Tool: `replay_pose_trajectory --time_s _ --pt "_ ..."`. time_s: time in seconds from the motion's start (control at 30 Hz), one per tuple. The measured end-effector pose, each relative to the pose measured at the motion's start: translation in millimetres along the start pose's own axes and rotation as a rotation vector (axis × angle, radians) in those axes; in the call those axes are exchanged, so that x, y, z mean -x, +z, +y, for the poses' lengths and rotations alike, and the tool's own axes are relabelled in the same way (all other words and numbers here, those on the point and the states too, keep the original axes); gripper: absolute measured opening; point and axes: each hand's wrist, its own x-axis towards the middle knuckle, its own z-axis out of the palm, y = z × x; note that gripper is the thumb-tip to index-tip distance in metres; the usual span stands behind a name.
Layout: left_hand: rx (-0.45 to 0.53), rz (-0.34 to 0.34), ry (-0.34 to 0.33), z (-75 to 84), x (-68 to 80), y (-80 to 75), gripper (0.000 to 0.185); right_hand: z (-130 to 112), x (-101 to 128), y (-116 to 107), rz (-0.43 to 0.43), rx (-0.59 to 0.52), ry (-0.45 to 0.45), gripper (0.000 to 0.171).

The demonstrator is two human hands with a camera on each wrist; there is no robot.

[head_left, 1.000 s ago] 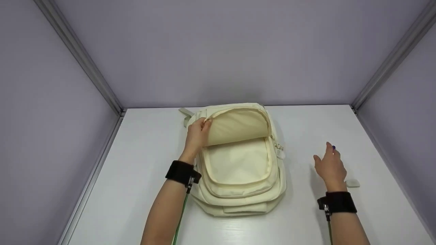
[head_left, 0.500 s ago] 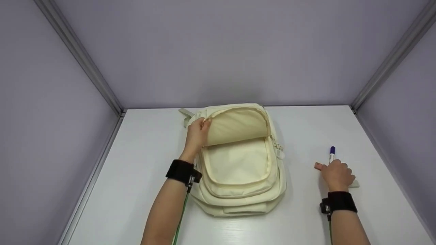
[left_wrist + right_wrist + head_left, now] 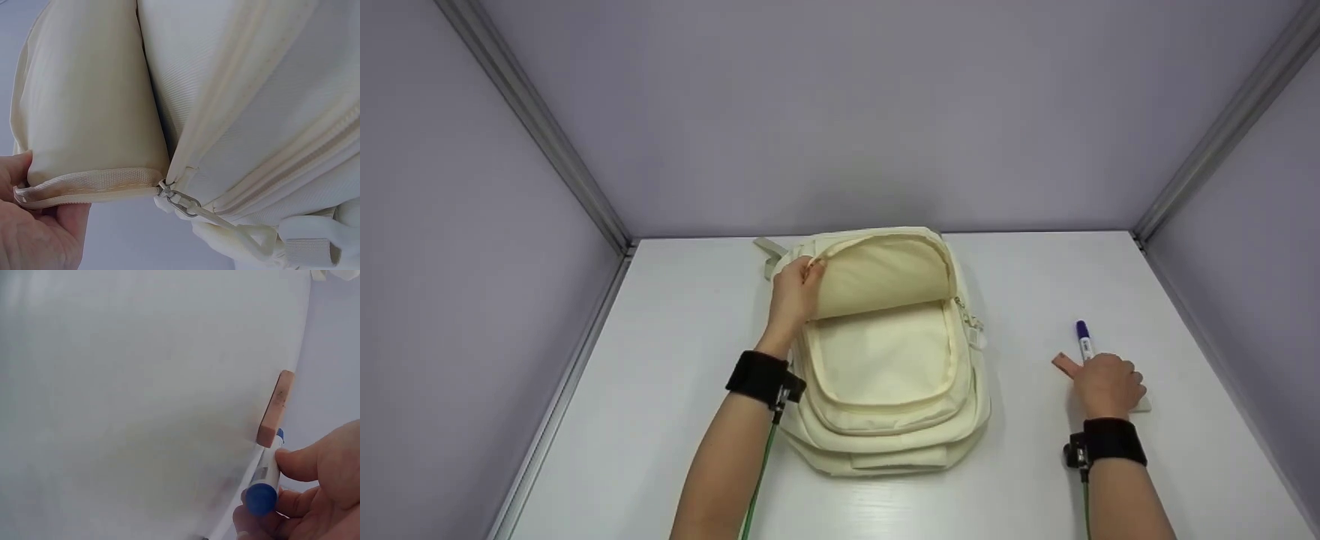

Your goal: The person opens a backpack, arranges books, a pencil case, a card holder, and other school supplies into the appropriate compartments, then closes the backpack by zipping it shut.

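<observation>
One cream backpack lies flat on the white bench, a little left of centre and toward the far wall. Its front flap is folded back toward the far side, so the pale lining of the open compartment shows; what lies deeper inside cannot be seen. The left hand pinches the left edge of that flap, its grip clamped on the zipper hem. In the left wrist view only part of this hand shows at the lower left corner, and the bag fills the picture, cut off on all sides. One metal zipper pull hangs just beside the hem.

Well to the right of the backpack, the right hand has its grip curled around one marker with a blue cap, which points toward the far wall; most of its barrel is hidden by the fingers. One small pinkish block, perhaps an eraser, lies just left of the marker, almost touching it. A pale flat thing peeks out to the right of the hand, mostly hidden and hard to identify.
</observation>
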Motion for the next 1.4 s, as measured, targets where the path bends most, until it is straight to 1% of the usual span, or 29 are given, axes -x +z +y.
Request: replay_pose_trajectory --time_s 0.07,0.1,0.2,0.27,0.33,0.47,0.6,0.73,0.8,0.93,1.07,1.23,1.4 --pt "-0.006 0.003 -0.003 0.1 0.3 0.7 0.036 -4.6 1.4 -3.6 0.006 -0.003 -0.017 0.064" --pt "-0.01 0.004 -0.006 0.4 0.5 0.8 0.036 -7.9 1.5 -6.8 -0.007 -0.015 -0.025 0.061" --pt "-0.014 0.008 -0.008 1.1 0.8 1.2 0.036 -22.1 1.9 -20.3 -0.087 -0.08 -0.071 0.048" --pt "-0.014 0.01 -0.006 1.6 0.9 1.2 0.036 -34.1 4.6 -29.9 -0.139 -0.144 -0.128 0.039" --pt "-0.015 0.012 -0.003 1.6 1.1 1.2 0.036 -46.5 10.1 -39.0 -0.181 -0.2 -0.197 0.034" --pt "-0.025 0.012 -0.001 1.8 2.0 1.1 0.035 -67.6 24.9 -51.2 -0.218 -0.237 -0.339 0.032" --pt "-0.02 0.014 -0.003 1.7 2.6 0.6 0.035 -85.1 37.7 -54.9 -0.274 -0.246 -0.448 0.03" --pt "-0.017 0.018 -0.001 1.5 3.3 0.3 0.034 -101.9 48.6 -49.6 -0.323 -0.295 -0.544 0.025" --pt "-0.022 0.022 0.006 1.9 4.0 0.3 0.034 -109.4 53.2 -45.3 -0.332 -0.309 -0.578 0.023" --pt "-0.028 0.031 0.028 3.6 6.0 0.5 0.035 -124.3 59.7 -35.5 -0.34 -0.32 -0.616 0.018" --pt "-0.032 0.046 0.039 5.0 6.7 1.3 0.035 -141.1 63.9 -24.8 -0.349 -0.311 -0.634 0.016" --pt "-0.031 0.056 0.042 5.7 7.6 1.5 0.035 -162.7 68.6 -10.5 -0.354 -0.301 -0.607 0.016" --pt "-0.016 0.065 0.03 5.4 7.9 -0.3 0.033 -181.2 73.8 -3.1 -0.305 -0.277 -0.579 0.015"
